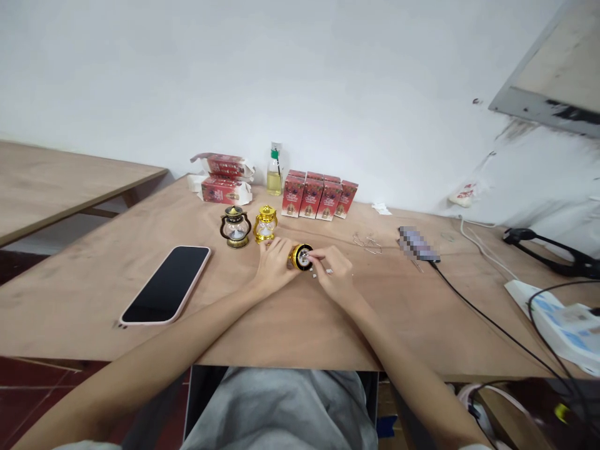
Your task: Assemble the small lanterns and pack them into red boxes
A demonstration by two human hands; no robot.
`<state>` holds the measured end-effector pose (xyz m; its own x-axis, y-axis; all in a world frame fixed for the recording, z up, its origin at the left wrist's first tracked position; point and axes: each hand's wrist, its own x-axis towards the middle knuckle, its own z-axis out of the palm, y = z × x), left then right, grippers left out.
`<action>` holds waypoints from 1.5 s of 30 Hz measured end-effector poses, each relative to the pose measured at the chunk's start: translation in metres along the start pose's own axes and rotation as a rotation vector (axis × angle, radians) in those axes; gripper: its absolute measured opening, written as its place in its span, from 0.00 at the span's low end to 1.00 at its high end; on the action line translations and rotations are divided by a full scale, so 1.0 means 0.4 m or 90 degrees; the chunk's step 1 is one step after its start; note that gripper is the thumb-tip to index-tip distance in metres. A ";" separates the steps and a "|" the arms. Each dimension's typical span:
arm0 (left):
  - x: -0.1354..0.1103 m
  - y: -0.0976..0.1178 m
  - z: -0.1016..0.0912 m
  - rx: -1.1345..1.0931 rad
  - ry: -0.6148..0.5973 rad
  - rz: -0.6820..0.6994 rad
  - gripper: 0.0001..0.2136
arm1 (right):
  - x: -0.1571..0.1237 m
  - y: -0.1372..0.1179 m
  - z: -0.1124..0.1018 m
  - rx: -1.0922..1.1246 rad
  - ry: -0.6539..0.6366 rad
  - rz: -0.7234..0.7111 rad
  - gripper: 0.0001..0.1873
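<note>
My left hand (276, 264) is wrapped round a small gold lantern (296, 255), which lies on its side with its round base turned toward me. At that base, the fingers of my right hand (334, 269) are pinched together; they hide whatever small piece may be between them. Tiny white bits (314, 274) lie on the table just below the base. Beyond my left hand stand two upright lanterns, a bright gold one (265, 226) and a dark bronze one (235, 228).
Red boxes (312, 197) stand in rows by the wall, with opened boxes (225, 187) and a bottle of yellow liquid (274, 178) to their left. A large phone (167, 284) lies at left. At right are thin wires (368, 242), a cabled phone (419, 244) and a power strip (553, 325).
</note>
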<state>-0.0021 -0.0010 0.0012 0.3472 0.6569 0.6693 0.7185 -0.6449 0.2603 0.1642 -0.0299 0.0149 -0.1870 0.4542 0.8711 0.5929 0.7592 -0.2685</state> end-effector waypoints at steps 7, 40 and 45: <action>0.004 0.009 -0.008 -0.002 -0.020 -0.007 0.13 | 0.001 -0.002 -0.001 0.050 0.016 0.085 0.04; 0.005 0.011 -0.013 -0.041 -0.036 0.026 0.13 | 0.007 0.032 0.001 0.437 -0.096 0.433 0.18; 0.005 0.011 -0.014 -0.046 -0.039 0.031 0.14 | 0.006 0.030 0.002 0.446 -0.074 0.413 0.16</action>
<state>-0.0017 -0.0047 0.0077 0.4184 0.6457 0.6387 0.6553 -0.7015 0.2800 0.1701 -0.0195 0.0134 -0.0856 0.8986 0.4303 0.0131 0.4329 -0.9013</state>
